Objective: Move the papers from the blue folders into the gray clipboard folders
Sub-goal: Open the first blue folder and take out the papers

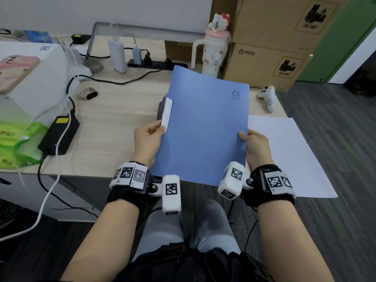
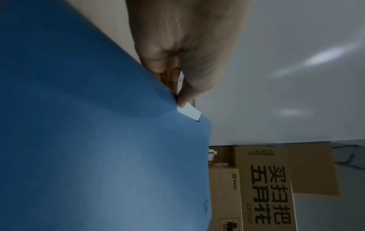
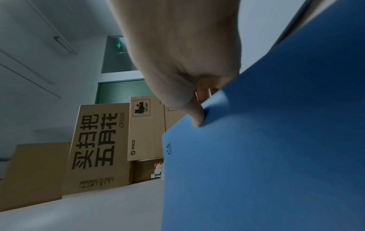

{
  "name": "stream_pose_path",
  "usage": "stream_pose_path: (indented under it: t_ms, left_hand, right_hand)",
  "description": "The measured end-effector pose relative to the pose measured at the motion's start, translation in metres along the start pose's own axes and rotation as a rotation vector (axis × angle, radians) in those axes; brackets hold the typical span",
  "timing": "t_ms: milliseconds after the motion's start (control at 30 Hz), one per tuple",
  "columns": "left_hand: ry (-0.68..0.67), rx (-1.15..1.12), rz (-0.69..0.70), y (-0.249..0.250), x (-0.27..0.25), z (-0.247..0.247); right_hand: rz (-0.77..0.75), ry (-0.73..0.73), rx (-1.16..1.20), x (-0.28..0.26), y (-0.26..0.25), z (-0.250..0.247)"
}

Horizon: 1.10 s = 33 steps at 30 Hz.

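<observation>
A closed blue folder (image 1: 203, 127) is held up over the desk's front edge, tilted toward me. My left hand (image 1: 149, 137) pinches its left edge just below the white spine label (image 1: 167, 113); my right hand (image 1: 253, 145) pinches its right edge, thumb on the cover. The left wrist view shows the left thumb on the blue folder (image 2: 98, 140) beside the white label (image 2: 189, 112). In the right wrist view the right thumb presses the folder's cover (image 3: 266, 148). A dark grey edge (image 1: 160, 110) shows behind the folder's left side. White paper (image 1: 284, 151) lies on the desk to the right.
Stacked cardboard boxes (image 1: 270, 43) stand at the back right beside a cartoon-cat tumbler (image 1: 213, 51). A white game controller (image 1: 267, 98) lies near them. A power strip (image 1: 156, 64), a power bank and cables cross the back; a black adapter (image 1: 61, 135) and a white box (image 1: 30, 74) sit left.
</observation>
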State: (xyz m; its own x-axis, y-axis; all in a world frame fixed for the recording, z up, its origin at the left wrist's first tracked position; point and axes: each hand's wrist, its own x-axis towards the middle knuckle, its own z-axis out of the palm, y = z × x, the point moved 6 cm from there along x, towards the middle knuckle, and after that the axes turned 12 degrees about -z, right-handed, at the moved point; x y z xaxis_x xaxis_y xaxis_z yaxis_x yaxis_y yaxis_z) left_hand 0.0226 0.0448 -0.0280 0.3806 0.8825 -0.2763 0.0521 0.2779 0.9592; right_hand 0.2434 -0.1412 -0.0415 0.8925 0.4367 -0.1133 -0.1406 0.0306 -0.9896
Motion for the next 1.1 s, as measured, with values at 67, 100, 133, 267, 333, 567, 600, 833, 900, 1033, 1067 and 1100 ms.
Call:
stream_pose_path:
  t_ms: [67,100,133,267,333,567,600,833,900,1033,1067,1100]
  left_hand:
    - [0.021,0.051,0.015,-0.002,0.003,-0.003]
    - [0.035,0.063,0.016,-0.003,0.005,-0.006]
    - [0.050,0.076,0.017,-0.002,0.007,-0.009]
    - [0.062,0.130,0.050,0.003,0.011,-0.009]
    - [0.064,0.161,0.076,0.007,0.012,-0.010]
    - [0.124,0.261,0.111,0.021,0.034,-0.036]
    - [0.130,0.260,0.117,0.023,0.037,-0.037]
    - [0.195,0.132,0.158,0.047,0.053,-0.052]
    - [0.201,0.087,0.165,0.053,0.054,-0.051]
    - [0.160,-0.104,0.073,0.055,0.053,-0.040]
    - [0.093,-0.127,0.019,0.051,0.049,-0.032]
    - [0.013,-0.105,-0.043,0.045,0.044,-0.021]
  right_hand:
    - [-0.045,0.041,-0.010,-0.001,-0.005,-0.001]
    - [-0.070,0.058,-0.016,-0.001,-0.008,-0.001]
    - [-0.094,0.075,-0.028,-0.001,-0.011,-0.001]
    - [-0.150,0.133,-0.061,0.000,-0.016,0.001]
    - [-0.170,0.160,-0.066,0.000,-0.017,0.000]
    - [-0.171,0.180,-0.075,0.003,-0.021,-0.014]
    - [-0.173,0.167,-0.078,0.003,-0.022,-0.012]
    - [-0.179,0.169,-0.115,0.000,-0.029,-0.018]
    - [-0.175,0.166,-0.103,-0.001,-0.028,-0.019]
    - [-0.161,0.183,-0.066,0.001,-0.025,-0.025]
    - [-0.155,0.188,-0.052,0.002,-0.025,-0.027]
    - [-0.150,0.192,-0.040,0.003,-0.024,-0.029]
